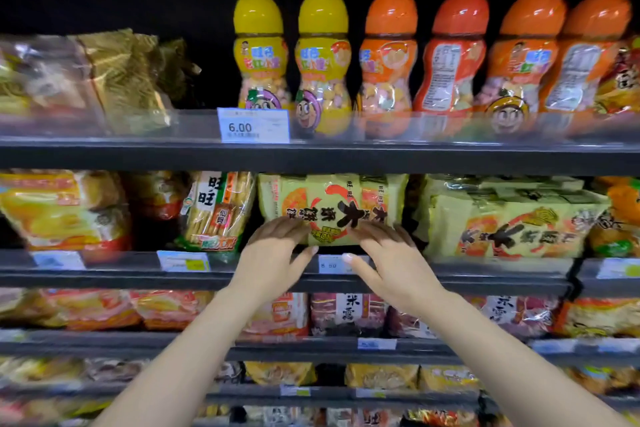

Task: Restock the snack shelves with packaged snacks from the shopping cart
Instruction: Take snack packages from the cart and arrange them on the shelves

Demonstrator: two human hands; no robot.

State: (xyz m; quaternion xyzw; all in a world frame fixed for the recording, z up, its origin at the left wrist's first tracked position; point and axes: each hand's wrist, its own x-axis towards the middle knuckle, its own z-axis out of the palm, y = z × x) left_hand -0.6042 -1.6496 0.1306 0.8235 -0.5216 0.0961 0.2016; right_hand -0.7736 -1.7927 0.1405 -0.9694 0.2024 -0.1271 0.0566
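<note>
Yellow-green snack pack (pixel 334 210) under both hands: thin plastic film, slightly glossy, creased at the seams. Same film on the stacked packs (pixel 502 218) right of it. Left of it, cracker bag (pixel 216 208) in clear shiny cellophane. Shelf edge (pixel 138 158) above it: dark metal, matt, smooth, fronted by a clear plastic strip holding a paper price tag (pixel 254 125). Bottles (pixel 258 59) above: glossy smooth plastic with domed caps.

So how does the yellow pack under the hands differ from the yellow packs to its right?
The pack under the hands stands upright with its print turned sideways; the right-hand packs lie flat in a stack with the print level. Both hands touch the first, none the stack. Both show the same yellow-green design.
</note>
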